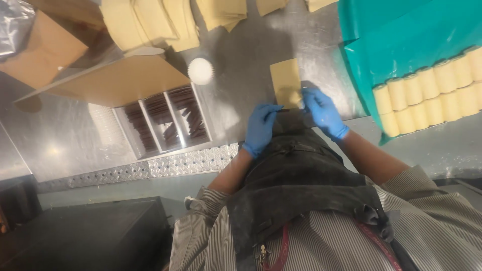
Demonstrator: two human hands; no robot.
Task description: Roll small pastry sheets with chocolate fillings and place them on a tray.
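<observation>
Counter [70, 145]: You stand at a steel counter that carries everything, with a ridged metal strip along its near edge.
Green sheet [401, 35]: At the far right it lies under two rows of pale rolled dough pieces [432, 93], packed side by side and touching.
Cardboard box [120, 80]: On the left, a flap hangs over a clear divided tray [165, 123] holding dark sticks in three compartments.
Stacks: More pale dough sheets [150, 20] lie along the far edge, well apart from your hands; a small white paper cup [201, 70] sits near the box.
Dough rectangle [286, 80]: This is the piece you are working. It lies flat in the middle of the counter, just beyond your hands, pale yellow, smooth and straight-edged, its near end under your fingers.
Right hand [324, 113]: Blue-gloved, fingers curled down onto the near edge of the dough.
Left hand [262, 128]: Blue-gloved, fingers pinched narrow around a thin dark stick [283, 110], its tip at the dough's near edge.
Doing it well: Judging from this, lay the stick square across the near edge, keep the dough flat with your right hand, and use light pressure so the sheet does not tear.
</observation>
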